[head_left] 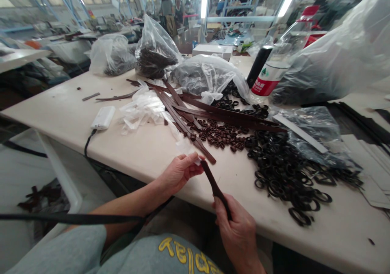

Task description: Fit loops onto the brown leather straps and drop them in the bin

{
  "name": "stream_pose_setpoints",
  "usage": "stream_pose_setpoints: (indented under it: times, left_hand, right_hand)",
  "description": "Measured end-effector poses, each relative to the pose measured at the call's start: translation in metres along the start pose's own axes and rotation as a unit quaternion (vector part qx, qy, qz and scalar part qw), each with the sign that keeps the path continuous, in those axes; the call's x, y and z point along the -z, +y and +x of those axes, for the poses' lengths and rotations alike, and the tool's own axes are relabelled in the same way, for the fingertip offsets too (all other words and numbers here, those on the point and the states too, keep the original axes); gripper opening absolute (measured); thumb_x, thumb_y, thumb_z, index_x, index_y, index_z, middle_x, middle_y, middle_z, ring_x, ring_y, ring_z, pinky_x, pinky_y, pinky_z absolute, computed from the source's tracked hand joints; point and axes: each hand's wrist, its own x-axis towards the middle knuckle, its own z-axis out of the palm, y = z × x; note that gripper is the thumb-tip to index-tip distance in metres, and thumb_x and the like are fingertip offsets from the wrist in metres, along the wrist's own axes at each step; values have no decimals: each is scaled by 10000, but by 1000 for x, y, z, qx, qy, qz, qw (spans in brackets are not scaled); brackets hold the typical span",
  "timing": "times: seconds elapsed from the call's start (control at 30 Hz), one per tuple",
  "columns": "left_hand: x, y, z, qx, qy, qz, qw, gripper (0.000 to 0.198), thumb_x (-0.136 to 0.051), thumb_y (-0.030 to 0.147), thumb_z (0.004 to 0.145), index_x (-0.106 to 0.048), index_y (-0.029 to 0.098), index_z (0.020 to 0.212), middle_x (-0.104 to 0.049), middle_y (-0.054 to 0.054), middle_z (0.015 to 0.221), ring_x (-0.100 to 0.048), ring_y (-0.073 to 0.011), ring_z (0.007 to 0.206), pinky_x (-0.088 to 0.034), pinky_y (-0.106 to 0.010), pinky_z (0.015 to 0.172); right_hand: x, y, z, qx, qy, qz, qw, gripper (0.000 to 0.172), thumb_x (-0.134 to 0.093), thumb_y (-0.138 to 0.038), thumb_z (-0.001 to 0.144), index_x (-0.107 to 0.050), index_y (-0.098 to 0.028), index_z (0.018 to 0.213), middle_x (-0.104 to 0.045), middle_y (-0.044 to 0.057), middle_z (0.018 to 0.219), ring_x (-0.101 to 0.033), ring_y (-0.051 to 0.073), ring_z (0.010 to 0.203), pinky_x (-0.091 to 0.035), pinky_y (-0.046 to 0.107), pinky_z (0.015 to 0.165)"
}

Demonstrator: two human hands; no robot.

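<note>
A dark brown strap [215, 184] is gripped in my right hand [233, 221], its far end angled up and to the left. My left hand [180, 171] is closed in a pinch at that far end, on a thin white strip [197, 160]. Whether its fingertips also press on the strap cannot be made out. Just beyond my hands lie several long brown straps [183, 123] on the pale table [134, 156]. Small brown loops [221, 133] are heaped beside them, and a pile of black loops [280, 172] spreads to the right.
Crumpled white strips [143, 107] and a white power bank [103, 118] with a black cable lie on the left. Filled plastic bags [157, 50] stand at the back. A bottle with a red label [268, 81] and a large clear bag [332, 62] occupy the right.
</note>
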Motion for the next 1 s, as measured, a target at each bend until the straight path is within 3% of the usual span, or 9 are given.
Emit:
stream_pose_setpoints:
  times: [0.2, 0.67, 0.9, 1.0]
  left_hand:
    - [-3, -1, -5, -3, -4, 26, 1000, 448, -926, 467, 628, -786, 98, 840, -744, -98, 802, -669, -166, 722, -524, -243, 725]
    - [4, -1, 0, -92, -5, 126, 988, 337, -894, 456, 676, -794, 150, 773, -726, -63, 778, -637, -176, 765, -498, -254, 732]
    - [12, 8, 0, -103, -56, 220, 968, 307, -884, 432, 686, -780, 143, 700, -686, -35, 663, -584, -141, 650, -454, -226, 660]
    - [12, 8, -3, -67, -114, 255, 958, 316, -892, 437, 674, -797, 145, 752, -710, -55, 710, -600, -162, 678, -466, -238, 660]
  right_hand:
    - [-1, 0, 1, 15, 9, -7, 1000, 289, -501, -386, 988, -712, -190, 980, -696, 39, 763, -631, 163, 607, -446, 232, 527]
    - [1, 3, 8, 111, 7, -43, 993, 225, -495, -279, 996, -696, -182, 973, -706, 25, 776, -665, 159, 653, -484, 229, 613]
    - [4, 2, 7, 101, -22, -32, 994, 205, -506, -276, 991, -687, -197, 939, -676, -4, 728, -639, 137, 620, -458, 215, 603]
    - [5, 2, 5, 95, -36, -30, 994, 206, -506, -281, 993, -687, -201, 938, -665, -6, 716, -620, 131, 598, -441, 215, 578]
